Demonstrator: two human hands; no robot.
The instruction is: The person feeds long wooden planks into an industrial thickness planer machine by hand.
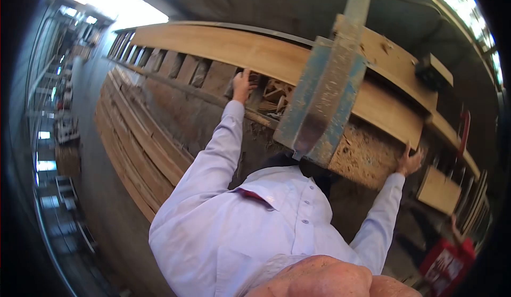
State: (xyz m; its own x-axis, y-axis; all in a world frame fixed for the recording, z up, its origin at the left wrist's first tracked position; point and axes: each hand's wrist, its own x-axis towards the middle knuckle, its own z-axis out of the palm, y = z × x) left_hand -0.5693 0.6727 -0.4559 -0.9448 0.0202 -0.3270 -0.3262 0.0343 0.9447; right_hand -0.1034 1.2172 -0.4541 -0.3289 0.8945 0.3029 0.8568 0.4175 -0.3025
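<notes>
A long, light-brown wooden plank (229, 42) lies across the bench and passes beneath a machine with a blue metal housing (303, 92) and a worn metal arm (335, 68). My left hand (243, 88) is at the plank's near edge, left of the machine, with fingertips against the wood. At the plank's right end, my right hand (409, 162) grips the corner. Whatever cutting part the machine has is hidden under its housing.
Wood offcuts (277, 96) lie in a gap of the slatted bench. Long boards (133, 142) are stacked at lower left. A sawdust-covered wooden block (367, 156) sits by the machine. A person in red (447, 265) is at lower right, near more boards (439, 190).
</notes>
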